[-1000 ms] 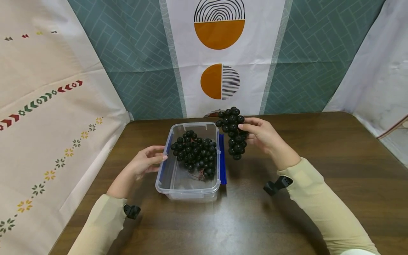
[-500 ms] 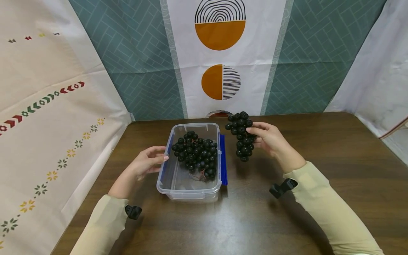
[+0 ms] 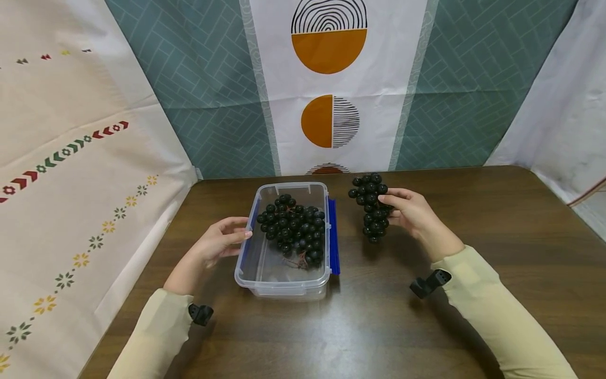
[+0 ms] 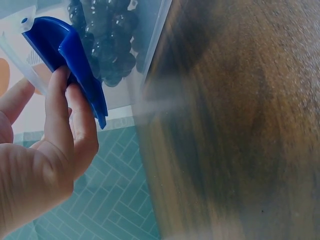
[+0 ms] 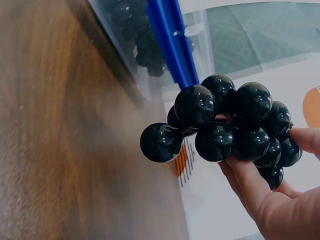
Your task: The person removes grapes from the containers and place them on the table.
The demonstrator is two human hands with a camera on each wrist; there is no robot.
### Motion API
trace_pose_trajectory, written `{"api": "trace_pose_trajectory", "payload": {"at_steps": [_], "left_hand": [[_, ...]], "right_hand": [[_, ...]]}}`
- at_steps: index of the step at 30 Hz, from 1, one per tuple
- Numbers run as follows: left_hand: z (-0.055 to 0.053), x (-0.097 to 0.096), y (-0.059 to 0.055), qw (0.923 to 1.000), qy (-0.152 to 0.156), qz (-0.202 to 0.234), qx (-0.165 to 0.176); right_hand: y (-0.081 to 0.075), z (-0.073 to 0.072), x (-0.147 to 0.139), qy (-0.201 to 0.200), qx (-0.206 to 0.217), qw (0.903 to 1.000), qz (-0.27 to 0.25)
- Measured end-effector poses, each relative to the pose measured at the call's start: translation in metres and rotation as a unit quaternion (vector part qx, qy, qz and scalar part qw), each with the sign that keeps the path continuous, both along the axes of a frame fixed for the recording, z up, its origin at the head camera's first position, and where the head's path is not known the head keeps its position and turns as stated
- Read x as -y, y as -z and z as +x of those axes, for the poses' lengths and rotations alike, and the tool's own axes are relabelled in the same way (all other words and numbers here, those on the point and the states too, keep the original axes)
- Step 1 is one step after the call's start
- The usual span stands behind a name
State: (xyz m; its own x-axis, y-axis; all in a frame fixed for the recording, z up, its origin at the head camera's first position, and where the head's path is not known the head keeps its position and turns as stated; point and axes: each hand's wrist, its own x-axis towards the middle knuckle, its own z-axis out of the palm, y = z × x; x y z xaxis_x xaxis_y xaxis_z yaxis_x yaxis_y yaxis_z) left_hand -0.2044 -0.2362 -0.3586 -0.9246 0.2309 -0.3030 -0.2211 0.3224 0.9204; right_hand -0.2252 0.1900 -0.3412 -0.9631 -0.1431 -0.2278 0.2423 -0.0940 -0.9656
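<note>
A clear plastic container (image 3: 270, 271) with blue side latches stands lidless on the table, a bunch of dark grapes (image 3: 293, 226) lying inside it. My left hand (image 3: 220, 242) grips its left side, thumb on the rim. In the left wrist view, fingers (image 4: 57, 100) of that hand press against the blue latch (image 4: 75, 55). To the right of the container, my right hand (image 3: 409, 210) pinches a second bunch of dark grapes (image 3: 374, 210) between thumb and fingers, holding it over the table. The right wrist view shows this bunch (image 5: 215, 140) close up, round and glossy.
The brown wooden table (image 3: 379, 326) extends to both sides and toward me. A blue latch (image 3: 333, 237) sticks out from the container's right side. Behind the table hangs a patterned cloth (image 3: 213, 105), and a white printed cloth (image 3: 94, 184) slopes along the left edge.
My right hand has moved right and slightly toward me with its bunch of grapes, away from the container's edge. My left hand stays on the container.
</note>
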Motion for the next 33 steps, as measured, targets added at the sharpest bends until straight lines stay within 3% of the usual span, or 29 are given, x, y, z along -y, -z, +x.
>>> {"api": "trace_pose_trajectory", "payload": {"at_steps": [22,33], "left_hand": [[-0.001,0.000,0.003,0.9999,-0.005,0.011,-0.005],[0.000,0.000,0.003,0.9999,-0.005,0.009,-0.005]], "right_hand": [[0.021,-0.001,-0.014,0.007,0.027,0.9991,0.031],[0.031,-0.005,-0.008,0.002,0.021,0.9984,0.052]]}}
